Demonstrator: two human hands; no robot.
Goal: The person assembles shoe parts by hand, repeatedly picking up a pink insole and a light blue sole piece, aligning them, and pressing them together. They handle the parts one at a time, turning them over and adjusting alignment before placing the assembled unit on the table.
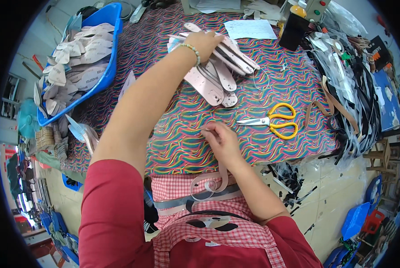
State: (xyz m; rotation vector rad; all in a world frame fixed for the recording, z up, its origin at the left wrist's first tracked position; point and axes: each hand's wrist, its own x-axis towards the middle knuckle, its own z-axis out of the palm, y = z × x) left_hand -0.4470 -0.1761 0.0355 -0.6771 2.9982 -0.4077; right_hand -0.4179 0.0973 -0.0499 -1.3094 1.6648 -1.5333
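My left hand (204, 46), with a beaded bracelet at the wrist, reaches across the table. Its fingers are closed over the top of a pile of pale pink insoles (204, 85), some with dark strips along them. Close to the table's near edge, my right hand (223, 142) has thumb and fingertips pinched together. From beneath its palm a pale, see-through strip (223, 168) hangs and curls over my lap; its upper end is hidden by the hand. Scissors (271, 121) with yellow handles lie right of that hand, blades pointing left.
A blue bin (115, 58) at the left holds many sole-shaped pieces. White paper (250, 29) lies at the far side beside a black container (293, 32). Black and clear strips (349, 80) hang over the right edge. A wavy patterned cloth (182, 147) covers the table.
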